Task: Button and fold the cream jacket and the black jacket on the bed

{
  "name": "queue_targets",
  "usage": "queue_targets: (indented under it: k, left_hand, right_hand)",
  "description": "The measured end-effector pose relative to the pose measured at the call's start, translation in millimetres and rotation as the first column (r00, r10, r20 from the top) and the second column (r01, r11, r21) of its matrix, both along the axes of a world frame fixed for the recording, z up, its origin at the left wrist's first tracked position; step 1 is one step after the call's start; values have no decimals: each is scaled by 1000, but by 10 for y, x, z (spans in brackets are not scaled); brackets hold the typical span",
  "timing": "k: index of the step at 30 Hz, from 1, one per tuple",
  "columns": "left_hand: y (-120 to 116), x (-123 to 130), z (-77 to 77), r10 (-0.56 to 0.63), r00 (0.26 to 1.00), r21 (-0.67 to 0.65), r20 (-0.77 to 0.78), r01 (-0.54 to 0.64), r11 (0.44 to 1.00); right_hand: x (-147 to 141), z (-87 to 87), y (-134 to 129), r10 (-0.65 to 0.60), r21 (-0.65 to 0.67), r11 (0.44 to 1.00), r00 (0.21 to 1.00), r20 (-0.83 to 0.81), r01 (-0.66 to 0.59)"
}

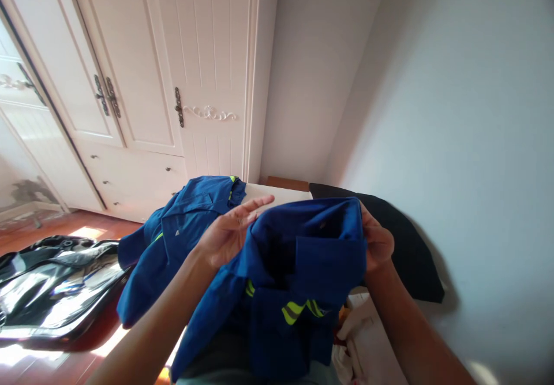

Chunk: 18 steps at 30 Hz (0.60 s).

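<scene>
A blue garment (320,269) with yellow-green and grey stripes hangs in front of me, its wide opening facing up. My right hand (377,239) is closed on the garment's right upper edge. At its left side is my left hand (231,229), fingers stretched out and apart, the palm beside the cloth. Whether the left hand touches the cloth is unclear. Another blue garment (186,212) with yellow-green trim lies beyond my left forearm.
An open suitcase (64,281) with items inside lies on the wooden floor (82,367) at left. A white wardrobe (212,56) stands behind. Dark cloth (407,252) rests against the right wall (485,142). Light-coloured cloth (367,333) lies below my right forearm.
</scene>
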<state>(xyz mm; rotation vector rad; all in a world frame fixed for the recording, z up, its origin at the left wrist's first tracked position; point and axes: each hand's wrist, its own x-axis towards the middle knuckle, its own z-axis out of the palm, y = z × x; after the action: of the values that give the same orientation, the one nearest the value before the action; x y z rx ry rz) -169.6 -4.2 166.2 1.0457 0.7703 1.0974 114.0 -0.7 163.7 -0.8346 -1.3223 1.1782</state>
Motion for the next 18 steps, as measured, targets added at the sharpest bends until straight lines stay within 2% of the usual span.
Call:
queue_targets:
  k: [2,3,4,5,6,7,8,10,12,16,18]
  left_hand:
    - [-34,12,-316,-71,997,-46,13,72,996]
    - [-38,26,-443,-50,997,-26,-51,49,998]
    - [-43,43,-537,25,989,33,-148,-20,999]
    - [-54,61,-593,153,955,144,-254,-119,982]
    - [-78,77,-612,307,890,294,-337,-210,932]
    - [-117,93,-600,443,809,450,-387,-254,856]
    - [-173,107,-564,530,739,578,-416,-235,782]
    - [-329,132,-463,577,670,720,-468,-90,688]
    - [-519,150,-376,584,648,775,-489,15,632]
    - [-834,167,-326,720,613,889,-323,-63,453]
    - [-881,174,-334,759,560,921,-331,15,390]
  right_hand:
    - [8,-190,-73,39,-58,998,999,7,-38]
    - [2,-259,-88,57,-78,995,998,14,-56]
    - [-11,-305,-93,72,-91,993,997,22,-70]
    - [-31,-327,-91,81,-99,992,996,28,-78]
    - [-58,-327,-86,87,-105,991,996,32,-83]
    - [-90,-309,-82,90,-108,990,995,32,-86]
    - [-124,-280,-80,93,-109,990,995,27,-89]
    - [-186,-212,-93,112,-115,987,994,8,-110]
    - [-225,-163,-123,142,-127,982,990,-1,-141]
    - [-208,-149,-200,161,-145,977,986,42,-154]
    - [-183,-145,-238,149,-143,980,987,67,-138]
